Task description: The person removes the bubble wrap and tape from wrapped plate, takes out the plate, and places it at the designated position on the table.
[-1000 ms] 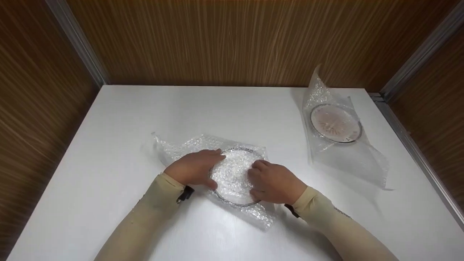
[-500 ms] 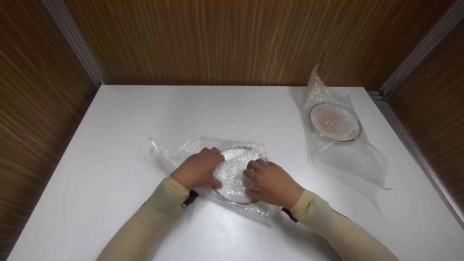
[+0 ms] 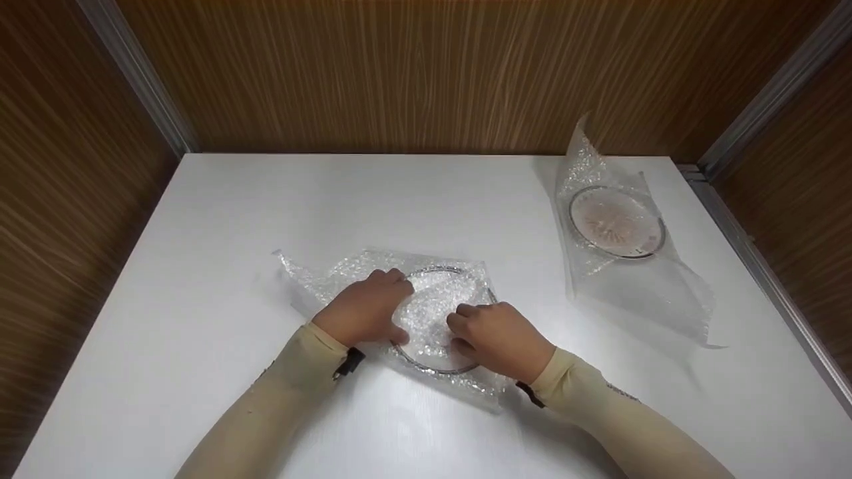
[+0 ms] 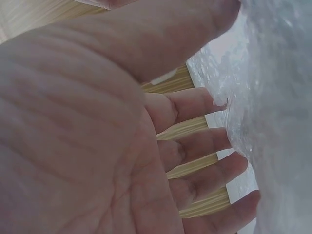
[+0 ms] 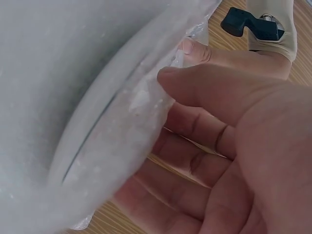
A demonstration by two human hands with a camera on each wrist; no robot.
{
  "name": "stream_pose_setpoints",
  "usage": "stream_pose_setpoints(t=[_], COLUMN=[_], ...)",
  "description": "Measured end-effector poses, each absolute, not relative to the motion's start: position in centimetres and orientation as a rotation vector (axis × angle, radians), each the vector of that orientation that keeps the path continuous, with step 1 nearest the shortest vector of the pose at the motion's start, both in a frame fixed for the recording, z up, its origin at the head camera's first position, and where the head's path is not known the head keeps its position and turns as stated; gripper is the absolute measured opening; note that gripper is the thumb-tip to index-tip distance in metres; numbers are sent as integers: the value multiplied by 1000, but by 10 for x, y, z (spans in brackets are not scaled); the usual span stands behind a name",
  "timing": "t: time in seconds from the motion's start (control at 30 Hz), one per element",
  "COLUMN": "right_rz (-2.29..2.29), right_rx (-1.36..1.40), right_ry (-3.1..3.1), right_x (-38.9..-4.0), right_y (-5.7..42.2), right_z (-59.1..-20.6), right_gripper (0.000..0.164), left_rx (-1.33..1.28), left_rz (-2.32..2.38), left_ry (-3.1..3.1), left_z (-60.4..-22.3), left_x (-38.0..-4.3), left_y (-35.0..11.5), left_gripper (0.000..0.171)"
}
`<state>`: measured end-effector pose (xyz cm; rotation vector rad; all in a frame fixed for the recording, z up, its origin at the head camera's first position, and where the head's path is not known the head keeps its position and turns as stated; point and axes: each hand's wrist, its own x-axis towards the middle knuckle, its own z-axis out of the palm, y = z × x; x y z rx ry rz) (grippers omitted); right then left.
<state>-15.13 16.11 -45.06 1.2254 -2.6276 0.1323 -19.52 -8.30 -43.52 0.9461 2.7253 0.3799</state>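
Observation:
A round plate with a dark rim (image 3: 431,369) lies in clear bubble wrap (image 3: 359,263) near the middle of the table. My left hand (image 3: 365,307) rests at its left side. In the left wrist view its fingers (image 4: 202,146) reach out fairly straight, the tips touching the wrap. On the plate's right side, my right hand (image 3: 504,338) pinches a fold of the wrap with curled fingers. The right wrist view shows the thumb (image 5: 195,87) on the wrap's edge, with the plate's edge (image 5: 92,126) seen through the film.
A second plate (image 3: 616,223), pinkish in the middle with a dark rim, lies on another sheet of bubble wrap (image 3: 655,299) at the back right of the white table (image 3: 279,193). One corner of that sheet stands up. Wood-grain panels (image 3: 413,80) enclose the back and sides.
My left hand has shifted slightly right, with the wrap's left corner sinking a little. The right hand drew inward over the plate, then its fingers came slightly lower. The second plate has stayed put.

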Motion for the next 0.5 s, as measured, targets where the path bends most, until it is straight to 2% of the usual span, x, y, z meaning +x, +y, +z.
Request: stream_pose_setpoints(t=[0.23, 0.5], right_rz=[188, 278], right_rx=[1215, 1189], right_ry=[-2667, -2632], right_x=[-151, -154], right_y=[163, 166], right_z=[-446, -444], right_gripper=[27, 24], left_rx=[928, 964], left_rz=[395, 390], left_ry=[2686, 2678], left_z=[-436, -435], left_x=[-196, -198], left_y=[-84, -85], left_gripper=[78, 68])
